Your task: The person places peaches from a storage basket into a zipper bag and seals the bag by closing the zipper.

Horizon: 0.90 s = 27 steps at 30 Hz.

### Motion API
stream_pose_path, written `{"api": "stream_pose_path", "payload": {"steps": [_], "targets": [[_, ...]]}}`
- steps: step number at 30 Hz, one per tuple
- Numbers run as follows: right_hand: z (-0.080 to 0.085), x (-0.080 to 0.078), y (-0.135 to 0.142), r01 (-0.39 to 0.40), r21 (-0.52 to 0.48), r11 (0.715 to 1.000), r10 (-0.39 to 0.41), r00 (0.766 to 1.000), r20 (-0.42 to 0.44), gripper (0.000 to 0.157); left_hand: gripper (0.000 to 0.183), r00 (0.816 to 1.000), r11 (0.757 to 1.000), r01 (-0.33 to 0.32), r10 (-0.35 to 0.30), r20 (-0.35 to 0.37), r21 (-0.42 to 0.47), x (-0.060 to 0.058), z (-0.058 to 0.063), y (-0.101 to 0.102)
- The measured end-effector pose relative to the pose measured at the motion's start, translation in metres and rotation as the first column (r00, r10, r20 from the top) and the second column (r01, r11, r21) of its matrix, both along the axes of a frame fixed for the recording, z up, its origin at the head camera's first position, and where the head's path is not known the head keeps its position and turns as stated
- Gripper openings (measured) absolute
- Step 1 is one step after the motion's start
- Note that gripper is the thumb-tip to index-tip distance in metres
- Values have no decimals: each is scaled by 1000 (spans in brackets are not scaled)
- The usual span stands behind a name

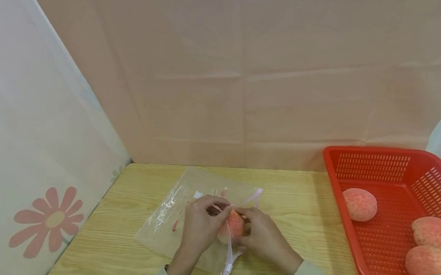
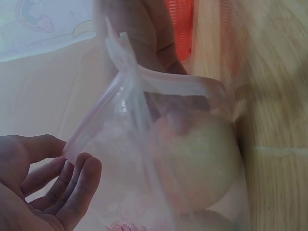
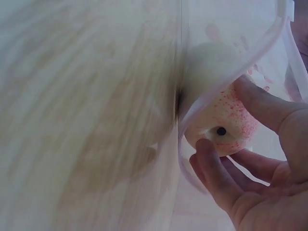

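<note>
A clear zip bag (image 1: pixel 165 217) with a pale pink zip edge and a white slider (image 1: pixel 228 269) lies on the table, its mouth towards the right. My left hand (image 1: pixel 203 223) pinches the edge of the mouth between thumb and fingers, as the left wrist view (image 2: pixel 43 187) also shows. With thumb and fingers around it, my right hand (image 3: pixel 269 168) grips a pale peach with pink speckles (image 3: pixel 226 120) at the open mouth. A small dark spot marks the peach's end. Behind it, a pale rounded shape (image 3: pixel 209 62) shows through the plastic.
To the right stands a red slotted plastic basket (image 1: pixel 395 197) with a peach (image 1: pixel 359 205) near its left wall and two more side by side on its right. The light wood table (image 1: pixel 285 190) meets a tan cloth backdrop behind and a flowered cloth (image 1: pixel 49 221) at left.
</note>
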State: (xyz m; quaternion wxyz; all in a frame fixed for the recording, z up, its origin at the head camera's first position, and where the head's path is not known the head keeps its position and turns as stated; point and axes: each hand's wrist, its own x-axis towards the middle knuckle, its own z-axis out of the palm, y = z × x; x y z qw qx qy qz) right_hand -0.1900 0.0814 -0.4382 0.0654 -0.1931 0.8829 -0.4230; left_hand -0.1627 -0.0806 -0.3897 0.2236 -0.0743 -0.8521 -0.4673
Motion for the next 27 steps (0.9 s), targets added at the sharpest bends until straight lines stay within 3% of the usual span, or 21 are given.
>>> {"api": "stream_pose_path", "payload": {"steps": [5, 13, 27], "targets": [[-1, 0, 5, -18, -54, 998, 20, 999, 42, 68, 3, 998, 999, 17, -19, 57, 33, -1, 4, -6], [-1, 3, 1, 5, -44, 999, -5, 1000, 6, 67, 4, 980, 976, 41, -80, 182, 212, 0, 13, -16], [2, 5, -12, 49, 31, 998, -47, 997, -59, 64, 4, 974, 978, 36, -80, 211, 206, 1, 19, -23]]}}
